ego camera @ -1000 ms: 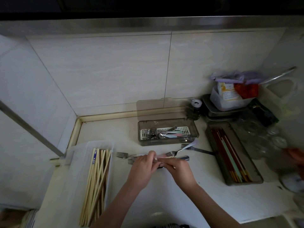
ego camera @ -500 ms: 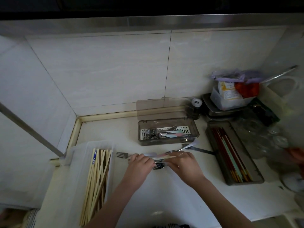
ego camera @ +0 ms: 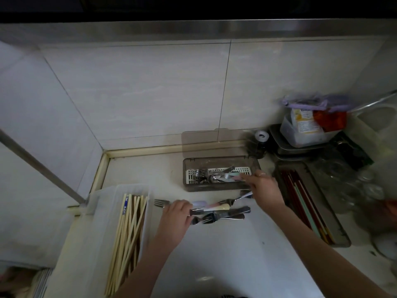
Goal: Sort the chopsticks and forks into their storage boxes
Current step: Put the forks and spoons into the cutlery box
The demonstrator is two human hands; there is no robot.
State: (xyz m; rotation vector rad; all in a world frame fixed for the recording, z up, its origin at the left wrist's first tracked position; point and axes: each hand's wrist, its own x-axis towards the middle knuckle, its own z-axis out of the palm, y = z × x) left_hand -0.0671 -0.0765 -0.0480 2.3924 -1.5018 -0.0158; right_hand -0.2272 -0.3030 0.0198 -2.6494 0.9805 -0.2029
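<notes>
Steel forks (ego camera: 217, 212) lie loose on the counter (ego camera: 214, 254) under the left hand (ego camera: 175, 217), which pins their handles, while the right hand (ego camera: 263, 187) pinches a pink-handled one over the grey box (ego camera: 219, 187), needing only release.

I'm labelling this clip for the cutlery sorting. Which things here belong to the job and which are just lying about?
Job: loose forks, smoked fork box, wooden chopsticks in the clear box, dark tray of coloured chopsticks.

Lying about: food tub, glass jars, tape roll.
</notes>
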